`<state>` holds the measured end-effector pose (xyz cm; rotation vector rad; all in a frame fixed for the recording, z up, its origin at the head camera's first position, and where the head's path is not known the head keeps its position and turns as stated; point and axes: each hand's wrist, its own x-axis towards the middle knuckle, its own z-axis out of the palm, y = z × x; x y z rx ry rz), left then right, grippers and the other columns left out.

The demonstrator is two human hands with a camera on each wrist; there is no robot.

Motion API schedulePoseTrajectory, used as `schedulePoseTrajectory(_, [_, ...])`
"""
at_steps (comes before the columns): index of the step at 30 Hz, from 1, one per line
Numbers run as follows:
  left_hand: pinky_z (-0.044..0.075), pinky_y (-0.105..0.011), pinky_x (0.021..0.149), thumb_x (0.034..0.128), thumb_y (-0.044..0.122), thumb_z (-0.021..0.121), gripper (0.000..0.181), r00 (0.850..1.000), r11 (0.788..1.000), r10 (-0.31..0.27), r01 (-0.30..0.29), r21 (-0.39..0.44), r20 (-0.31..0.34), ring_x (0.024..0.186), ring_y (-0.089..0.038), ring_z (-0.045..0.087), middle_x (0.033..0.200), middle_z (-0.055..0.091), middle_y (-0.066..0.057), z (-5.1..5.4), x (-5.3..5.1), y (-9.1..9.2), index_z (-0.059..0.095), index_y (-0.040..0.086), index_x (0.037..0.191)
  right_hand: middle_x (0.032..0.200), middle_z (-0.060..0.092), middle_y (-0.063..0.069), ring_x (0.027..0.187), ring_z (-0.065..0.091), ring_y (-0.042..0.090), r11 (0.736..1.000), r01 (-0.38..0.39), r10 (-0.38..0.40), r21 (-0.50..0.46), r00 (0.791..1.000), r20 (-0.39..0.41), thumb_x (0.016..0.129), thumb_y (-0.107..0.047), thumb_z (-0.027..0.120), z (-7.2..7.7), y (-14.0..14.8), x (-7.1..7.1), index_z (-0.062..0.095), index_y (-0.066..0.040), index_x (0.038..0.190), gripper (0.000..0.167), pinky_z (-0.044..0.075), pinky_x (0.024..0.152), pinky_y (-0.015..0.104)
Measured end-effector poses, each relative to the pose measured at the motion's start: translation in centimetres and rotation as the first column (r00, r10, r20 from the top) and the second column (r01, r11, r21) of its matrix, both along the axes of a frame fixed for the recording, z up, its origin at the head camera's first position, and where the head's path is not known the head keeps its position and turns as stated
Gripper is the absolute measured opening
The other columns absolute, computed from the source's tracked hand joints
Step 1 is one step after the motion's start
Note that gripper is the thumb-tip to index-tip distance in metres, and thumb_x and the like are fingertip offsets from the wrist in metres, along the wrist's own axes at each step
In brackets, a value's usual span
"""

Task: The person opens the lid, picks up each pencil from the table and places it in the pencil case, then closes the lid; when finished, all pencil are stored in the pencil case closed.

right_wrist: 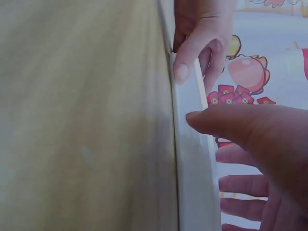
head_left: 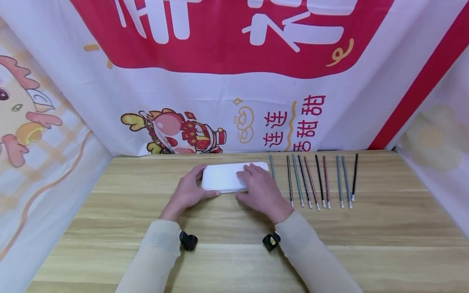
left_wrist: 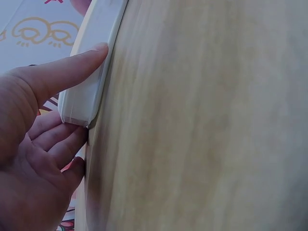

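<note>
A flat white case with rounded corners lies lengthwise on the wooden table, its lid down. At its left end my left hand holds it, thumb along the front side and fingers around the end; the left wrist view shows the thumb on the side wall. My right hand grips the right part, with fingertips over the top and the thumb against the front side. The inside of the case is hidden.
Several pencils lie in a loose row right of the case, eraser ends toward me. One teal pencil is close to the case's right end, partly behind my right hand. A printed cloth hangs along the table's back edge.
</note>
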<state>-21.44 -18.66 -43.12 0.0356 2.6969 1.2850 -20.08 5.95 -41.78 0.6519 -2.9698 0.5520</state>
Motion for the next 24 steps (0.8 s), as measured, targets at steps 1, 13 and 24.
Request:
schedulePoseTrajectory(1, [0.035,-0.051,0.133,0.0848,0.028,0.095,0.102,1.0,1.0,0.002,-0.002,0.003,0.003,0.161,-0.035,0.04,0.172,0.041,-0.017,0.0,0.0,0.0,0.037,0.011,0.167,0.164,0.053,0.016,0.157,0.044,0.038,1.0,0.003,-0.002,0.001,1.0,-0.007,0.091,-0.037,0.087,0.1,-0.1,-0.2,0.064,-0.012,0.149,0.067,0.034,0.133,0.057])
schedulePoseTrajectory(13, [0.035,-0.052,0.133,0.0869,0.028,0.093,0.099,1.0,1.0,-0.007,0.007,0.005,0.014,0.162,-0.035,0.038,0.173,0.04,-0.016,0.1,0.0,-0.1,0.036,0.013,0.167,0.175,0.037,0.015,0.165,0.027,0.044,0.99,-0.01,-0.002,0.141,0.997,0.082,0.095,-0.054,0.079,0.3,-1.3,-1.3,0.048,-0.024,0.164,0.081,0.023,0.135,0.065])
schedulePoseTrajectory(24, [0.034,-0.051,0.133,0.0875,0.027,0.092,0.098,1.0,1.0,-0.002,0.002,-0.003,0.011,0.162,-0.035,0.037,0.174,0.039,-0.016,-0.1,0.0,-0.1,0.036,0.014,0.166,0.179,0.025,0.017,0.168,0.014,0.045,0.984,-0.058,0.043,0.168,0.995,0.092,0.104,-0.047,0.069,-0.3,-1.2,-0.9,0.035,-0.025,0.17,0.077,0.013,0.136,0.067])
